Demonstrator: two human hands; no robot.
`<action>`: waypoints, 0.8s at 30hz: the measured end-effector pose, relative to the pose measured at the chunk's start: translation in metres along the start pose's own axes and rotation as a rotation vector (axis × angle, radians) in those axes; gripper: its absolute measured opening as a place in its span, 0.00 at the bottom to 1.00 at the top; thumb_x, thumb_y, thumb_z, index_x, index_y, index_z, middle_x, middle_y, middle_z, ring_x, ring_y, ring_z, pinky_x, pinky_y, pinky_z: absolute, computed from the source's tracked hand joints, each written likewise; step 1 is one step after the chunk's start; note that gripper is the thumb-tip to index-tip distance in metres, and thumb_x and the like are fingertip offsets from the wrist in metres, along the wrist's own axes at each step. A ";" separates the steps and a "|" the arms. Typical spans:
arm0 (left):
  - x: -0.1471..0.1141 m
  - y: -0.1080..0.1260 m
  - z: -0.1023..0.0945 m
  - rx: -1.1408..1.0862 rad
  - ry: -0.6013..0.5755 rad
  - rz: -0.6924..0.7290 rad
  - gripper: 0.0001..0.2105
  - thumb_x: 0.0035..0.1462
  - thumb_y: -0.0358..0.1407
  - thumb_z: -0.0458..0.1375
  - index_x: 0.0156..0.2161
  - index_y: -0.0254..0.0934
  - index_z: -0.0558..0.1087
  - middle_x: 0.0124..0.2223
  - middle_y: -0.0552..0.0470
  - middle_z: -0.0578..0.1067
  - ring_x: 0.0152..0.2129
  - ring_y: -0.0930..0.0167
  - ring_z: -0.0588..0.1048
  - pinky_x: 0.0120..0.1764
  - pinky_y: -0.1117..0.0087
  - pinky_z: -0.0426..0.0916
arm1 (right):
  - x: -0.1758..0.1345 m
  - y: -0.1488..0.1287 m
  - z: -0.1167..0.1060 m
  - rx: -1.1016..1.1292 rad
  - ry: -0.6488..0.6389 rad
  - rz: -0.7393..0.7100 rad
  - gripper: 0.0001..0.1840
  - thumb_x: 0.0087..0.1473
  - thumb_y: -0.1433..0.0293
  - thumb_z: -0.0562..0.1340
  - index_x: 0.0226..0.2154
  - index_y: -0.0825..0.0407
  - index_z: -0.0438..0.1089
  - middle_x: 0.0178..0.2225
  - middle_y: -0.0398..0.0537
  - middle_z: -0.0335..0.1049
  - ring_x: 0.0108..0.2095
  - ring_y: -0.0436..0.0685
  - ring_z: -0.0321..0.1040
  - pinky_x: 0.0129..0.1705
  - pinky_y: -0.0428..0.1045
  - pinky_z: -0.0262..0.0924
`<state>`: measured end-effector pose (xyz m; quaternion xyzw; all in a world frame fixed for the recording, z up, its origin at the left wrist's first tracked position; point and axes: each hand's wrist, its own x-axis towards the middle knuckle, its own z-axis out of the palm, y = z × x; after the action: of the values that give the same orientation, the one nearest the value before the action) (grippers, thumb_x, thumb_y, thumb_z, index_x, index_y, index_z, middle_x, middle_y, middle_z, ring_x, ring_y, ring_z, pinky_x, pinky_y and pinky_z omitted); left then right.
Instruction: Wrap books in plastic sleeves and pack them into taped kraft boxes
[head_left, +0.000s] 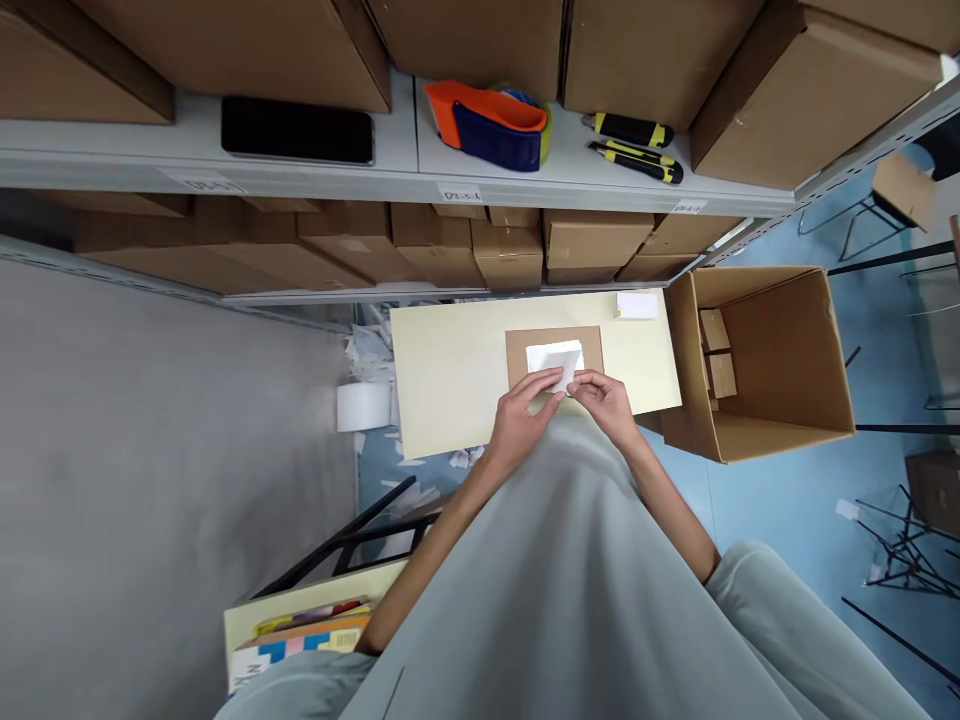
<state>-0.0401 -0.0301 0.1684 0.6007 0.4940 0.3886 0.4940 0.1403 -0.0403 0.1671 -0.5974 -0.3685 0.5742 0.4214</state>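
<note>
White label (556, 357) lengthwise left-right, flat

A pale yellow table (450, 375) carries a flat brown cardboard piece (521, 350) just beyond the pinching fingers, touching the white paper they hold. A small white pad (637, 305) lies farther off, beyond and right of the grip.

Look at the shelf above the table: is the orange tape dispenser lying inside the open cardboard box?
No, the tape dispenser sits on the shelf, far from the open box.
</note>
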 end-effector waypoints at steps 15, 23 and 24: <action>0.003 0.011 -0.006 -0.131 0.014 -0.029 0.16 0.67 0.49 0.65 0.53 0.44 0.84 0.57 0.46 0.82 0.55 0.61 0.81 0.61 0.57 0.78 | -0.008 -0.026 0.001 0.080 -0.118 -0.003 0.22 0.51 0.46 0.76 0.36 0.46 0.82 0.49 0.50 0.77 0.48 0.60 0.77 0.45 0.57 0.81; 0.008 0.016 -0.001 -0.109 -0.012 -0.068 0.17 0.67 0.51 0.64 0.54 0.45 0.84 0.57 0.46 0.83 0.56 0.61 0.81 0.61 0.57 0.78 | 0.003 -0.025 -0.007 -0.095 -0.143 -0.123 0.13 0.60 0.54 0.70 0.34 0.45 0.78 0.45 0.50 0.74 0.48 0.59 0.74 0.45 0.54 0.76; 0.008 0.017 0.000 -0.117 -0.016 -0.077 0.18 0.67 0.51 0.64 0.54 0.44 0.84 0.57 0.46 0.83 0.56 0.61 0.81 0.61 0.57 0.78 | 0.004 -0.026 -0.008 -0.115 -0.150 -0.138 0.13 0.61 0.54 0.69 0.34 0.45 0.78 0.45 0.50 0.74 0.48 0.59 0.73 0.45 0.53 0.75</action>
<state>-0.0349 -0.0223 0.1845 0.5546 0.4890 0.3928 0.5468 0.1495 -0.0275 0.1899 -0.5492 -0.4717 0.5648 0.3961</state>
